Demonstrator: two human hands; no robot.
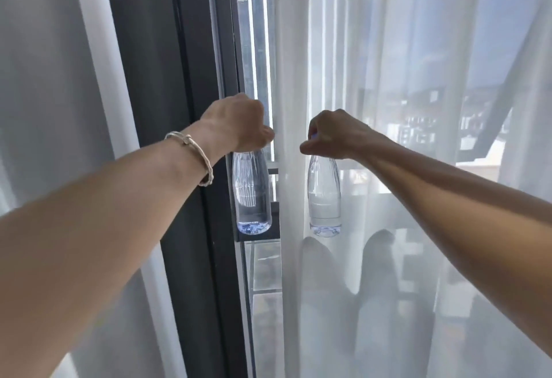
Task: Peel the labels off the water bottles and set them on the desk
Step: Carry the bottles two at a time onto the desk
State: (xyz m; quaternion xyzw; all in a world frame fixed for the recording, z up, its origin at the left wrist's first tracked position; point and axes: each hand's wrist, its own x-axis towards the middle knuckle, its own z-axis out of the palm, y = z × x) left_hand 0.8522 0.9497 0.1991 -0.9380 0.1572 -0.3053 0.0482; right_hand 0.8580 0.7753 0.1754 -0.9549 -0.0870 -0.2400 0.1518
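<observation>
Two clear plastic water bottles hang in the air in front of a window, each held by its top. My left hand (239,123), with a pale bracelet on the wrist, grips the neck of the left bottle (252,195). My right hand (334,135) grips the cap end of the right bottle (324,198). Both bottles are upright, partly filled with water, and show no label on their bodies. Their caps are hidden inside my fingers. No desk is in view.
A dark window frame (179,108) runs down the middle left. Sheer white curtains (388,64) hang right behind the bottles, and a grey curtain (53,79) hangs at the left. Buildings show through the glass.
</observation>
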